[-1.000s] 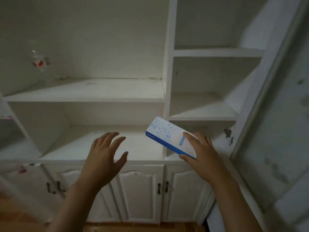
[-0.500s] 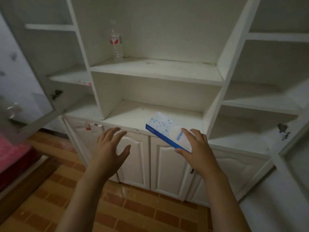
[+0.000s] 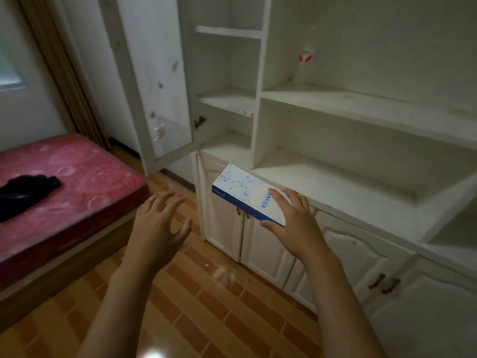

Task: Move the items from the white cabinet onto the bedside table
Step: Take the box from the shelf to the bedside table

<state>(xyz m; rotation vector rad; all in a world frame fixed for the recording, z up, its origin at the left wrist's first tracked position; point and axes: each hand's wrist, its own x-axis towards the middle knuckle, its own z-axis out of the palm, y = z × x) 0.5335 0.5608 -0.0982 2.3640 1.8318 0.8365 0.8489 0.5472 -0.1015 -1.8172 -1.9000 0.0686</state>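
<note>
The right hand (image 3: 296, 223) holds a white and blue box (image 3: 247, 193) by its near end, fingers curled over the top and thumb under the blue edge; the box is tilted, its far end raised to the left. The left hand (image 3: 160, 226) hangs in the air beside it, fingers spread and holding nothing. Behind them stands the white cabinet (image 3: 335, 177) with open shelves above closed lower doors, and one tall door (image 3: 154, 81) swung open at the left. A clear bottle (image 3: 305, 63) with a red label stands on an upper shelf. At the left is a bed with a pink mattress (image 3: 64, 182), a black cloth (image 3: 25, 189) lying on it. The floor (image 3: 193, 306) is orange-brown tile.
</note>
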